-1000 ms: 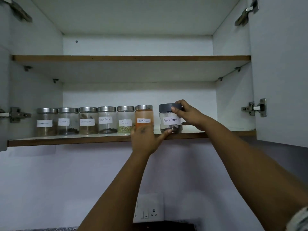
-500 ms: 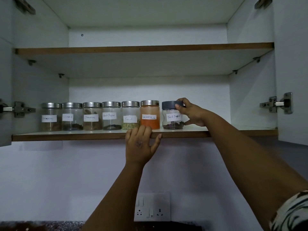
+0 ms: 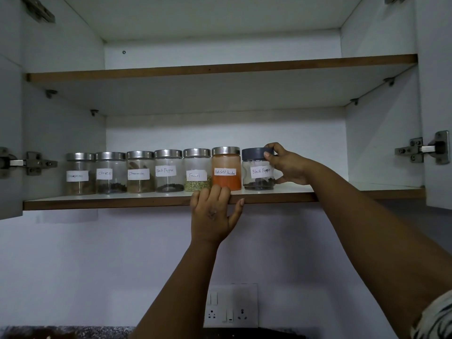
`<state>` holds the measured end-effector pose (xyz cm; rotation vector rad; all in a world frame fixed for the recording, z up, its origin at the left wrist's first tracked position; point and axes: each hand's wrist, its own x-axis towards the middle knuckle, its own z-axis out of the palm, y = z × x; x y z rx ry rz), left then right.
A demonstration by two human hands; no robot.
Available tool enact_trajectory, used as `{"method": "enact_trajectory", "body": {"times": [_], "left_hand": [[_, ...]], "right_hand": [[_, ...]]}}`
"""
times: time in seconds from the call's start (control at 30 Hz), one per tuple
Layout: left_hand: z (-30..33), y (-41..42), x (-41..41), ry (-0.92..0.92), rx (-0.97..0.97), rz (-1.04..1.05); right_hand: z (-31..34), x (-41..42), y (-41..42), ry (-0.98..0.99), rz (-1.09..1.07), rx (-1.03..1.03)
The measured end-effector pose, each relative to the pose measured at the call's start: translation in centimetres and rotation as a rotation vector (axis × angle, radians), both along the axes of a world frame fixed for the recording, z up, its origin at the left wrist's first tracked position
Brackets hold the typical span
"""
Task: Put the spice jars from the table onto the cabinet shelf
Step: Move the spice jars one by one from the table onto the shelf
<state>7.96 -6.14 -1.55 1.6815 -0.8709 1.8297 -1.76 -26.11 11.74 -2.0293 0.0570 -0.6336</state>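
Seventh jar going in

Right hand (image 3: 287, 167) grips the dark-lidded clear glass pepper jar (image 3: 258, 170) (row's right end); left hand (image 3: 213, 214), uncurled, rests on the brown-edged white shelf (image 3: 102, 201).

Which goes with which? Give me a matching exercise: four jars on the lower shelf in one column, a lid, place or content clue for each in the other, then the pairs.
Column one:
1. Red chilli powder jar
2. Fennel jar
3. Cloves jar
4. Right-end black pepper jar

Column two:
A. Dark lid, held by the right hand
B. Second from the left end
C. Orange contents nearly to the lid
D. Thin greenish layer at the bottom

Pairs: 1-C, 2-D, 3-B, 4-A
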Motion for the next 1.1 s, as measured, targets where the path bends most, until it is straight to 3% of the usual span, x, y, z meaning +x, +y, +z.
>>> {"method": "enact_trajectory", "body": {"times": [0.9, 1.0, 1.1], "left_hand": [[0.1, 0.2, -0.4, 0.013, 0.011, -0.020], [0.2, 0.4, -0.5, 0.021, 0.034, -0.013], [0.2, 0.5, -0.7, 0.045, 0.056, -0.004]], "right_hand": [[0.1, -1.0, 0.9, -0.039, -0.042, -0.048], [0.3, -1.5, 1.3, -0.007, -0.071, -0.101], [0.3, -2.2, 1.3, 0.063, -0.190, -0.330]]}}
